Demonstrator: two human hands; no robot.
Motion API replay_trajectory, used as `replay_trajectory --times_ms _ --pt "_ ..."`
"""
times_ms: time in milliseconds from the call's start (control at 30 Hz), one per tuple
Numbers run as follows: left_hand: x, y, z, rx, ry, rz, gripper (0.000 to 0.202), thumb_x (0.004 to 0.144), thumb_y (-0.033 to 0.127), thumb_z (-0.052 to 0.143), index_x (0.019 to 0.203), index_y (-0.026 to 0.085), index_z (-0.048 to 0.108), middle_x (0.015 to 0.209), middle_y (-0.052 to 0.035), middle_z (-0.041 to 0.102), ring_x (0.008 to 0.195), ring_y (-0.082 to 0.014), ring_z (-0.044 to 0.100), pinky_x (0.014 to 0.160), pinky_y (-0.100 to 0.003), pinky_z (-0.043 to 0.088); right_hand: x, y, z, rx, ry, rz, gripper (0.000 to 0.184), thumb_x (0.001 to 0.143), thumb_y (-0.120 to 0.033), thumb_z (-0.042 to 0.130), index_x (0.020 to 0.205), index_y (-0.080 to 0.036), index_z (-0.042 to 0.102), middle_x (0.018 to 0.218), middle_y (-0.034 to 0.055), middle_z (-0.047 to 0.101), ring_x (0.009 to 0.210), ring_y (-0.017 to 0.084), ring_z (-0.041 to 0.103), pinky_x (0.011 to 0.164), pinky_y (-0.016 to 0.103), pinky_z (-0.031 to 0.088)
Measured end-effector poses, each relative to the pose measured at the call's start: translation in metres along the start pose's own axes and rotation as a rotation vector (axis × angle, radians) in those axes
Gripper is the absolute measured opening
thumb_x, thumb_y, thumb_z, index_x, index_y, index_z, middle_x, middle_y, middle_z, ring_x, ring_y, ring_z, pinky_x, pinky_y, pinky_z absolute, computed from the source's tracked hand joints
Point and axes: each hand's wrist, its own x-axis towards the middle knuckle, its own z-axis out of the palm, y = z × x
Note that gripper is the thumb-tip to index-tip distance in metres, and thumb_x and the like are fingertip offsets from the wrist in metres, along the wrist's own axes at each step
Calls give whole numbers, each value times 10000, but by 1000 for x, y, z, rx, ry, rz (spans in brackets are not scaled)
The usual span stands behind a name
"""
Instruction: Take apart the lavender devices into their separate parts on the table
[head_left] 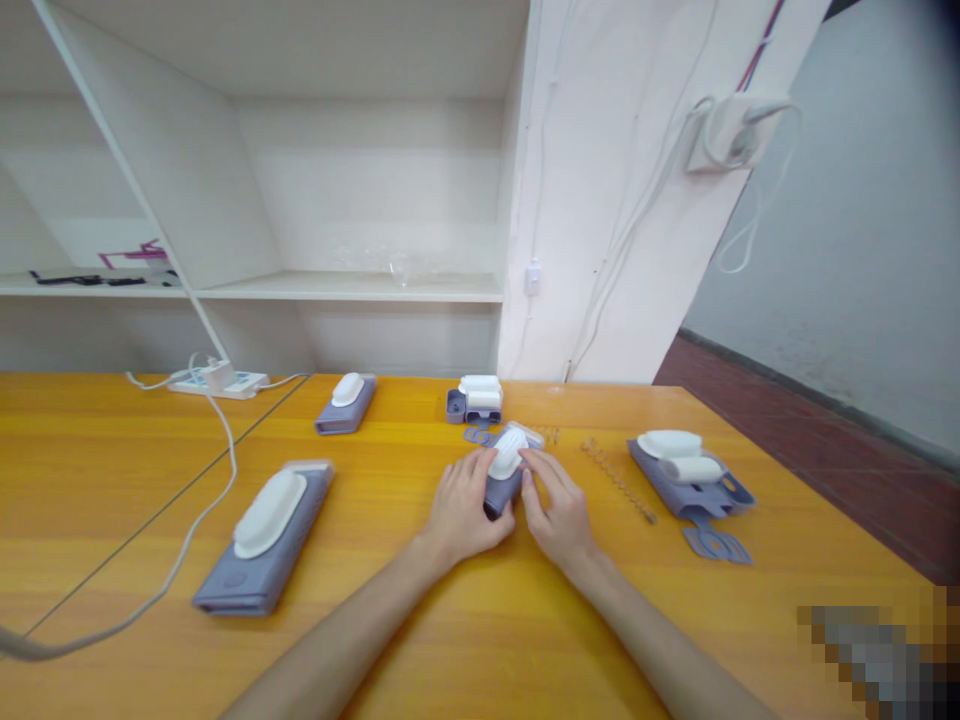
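My left hand (pixel 466 507) is closed around the left side of a grey-purple plastic case (pixel 500 491), its thumb at the near end. A white ribbed oval piece (pixel 508 452) sits on top of the case. My right hand (pixel 555 508) pinches the right side, its fingertips on the white piece's edge. The case is tilted and close to the tabletop; whether it touches is hidden. Just behind it lie flat grey ring-shaped pieces (pixel 477 434) and a small coil spring (pixel 550 434). A longer coil spring (pixel 619 482) lies right of my right hand.
Two similar cases with white oval tops stand left, a near one (pixel 251 560) and a far one (pixel 346 404). Opened units with white rollers are at the back (pixel 480 398) and right (pixel 686 475), beside flat grey rings (pixel 718 545). A white cable (pixel 225 430) runs from a power strip (pixel 219 380).
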Motion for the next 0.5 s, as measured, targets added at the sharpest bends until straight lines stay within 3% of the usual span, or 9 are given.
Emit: replay_trajectory --times_ms 200,333,500 --pt "0 -1 -8 -31 -17 77 493 696 171 496 1187 212 476 1134 -77 573 1020 -243 528 887 -397 415 20 40 3 -172 97 211 359 886 -277 385 1152 -125 572 1164 127 571 1114 222 500 998 394 383" --pt "1 -3 -10 -52 -67 126 533 668 130 471 1195 211 487 1164 -77 561 1035 -246 516 898 -400 408 44 67 3 -290 -87 368 367 864 -273 381 1072 -102 630 1109 133 611 1071 224 531 984 358 382" --pt "1 -5 -12 -104 -120 169 546 672 111 449 1209 205 472 1172 -70 564 1046 -237 511 917 -396 405 69 91 5 -297 -223 428 351 830 -257 404 982 -112 684 1006 138 673 975 251 603 890 362 437"
